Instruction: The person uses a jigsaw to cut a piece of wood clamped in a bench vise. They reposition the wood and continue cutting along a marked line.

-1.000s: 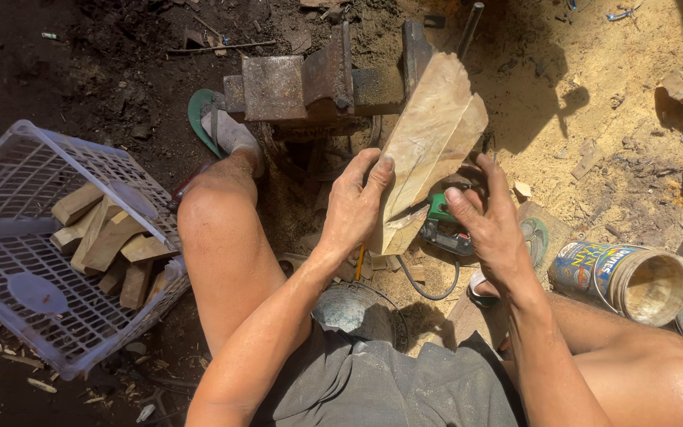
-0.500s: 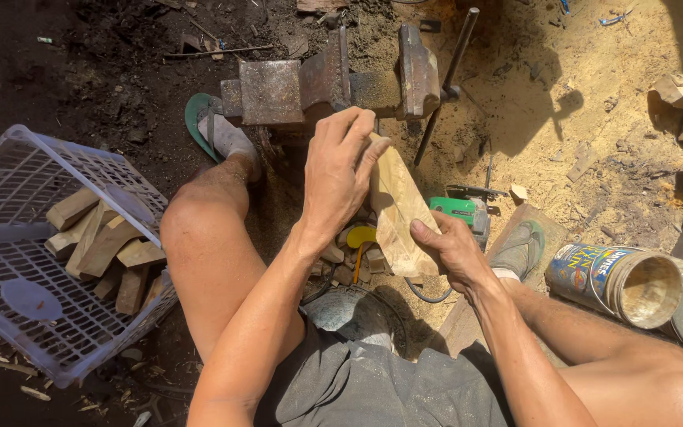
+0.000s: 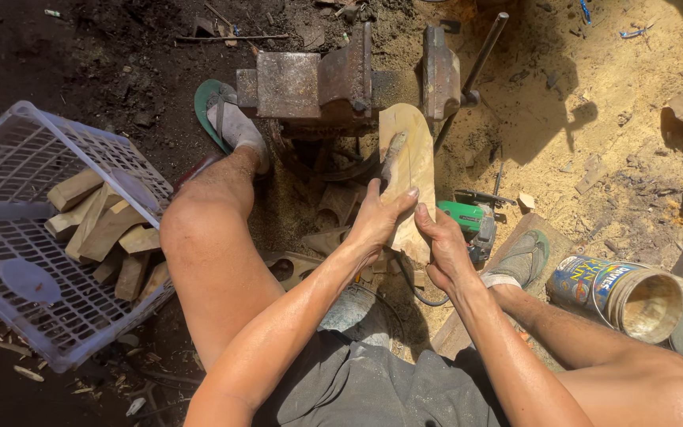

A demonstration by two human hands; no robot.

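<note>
Left hand [image 3: 377, 217] and right hand [image 3: 440, 245] clasp the pale, rounded wooden slab [image 3: 409, 162] — stiff, likely light — by its lower edges, between rusty iron vise [image 3: 341, 79] jaws.

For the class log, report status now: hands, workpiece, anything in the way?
Both hands, left hand and right hand, grip the wooden slab. Slab's rounded end sits between the open jaws of the rusty vise. Green power tool beside it; nothing blocks.

Single head-worn view, looking steeply down, close over lap, hands, rusty vise [image 3: 341, 79]
</note>
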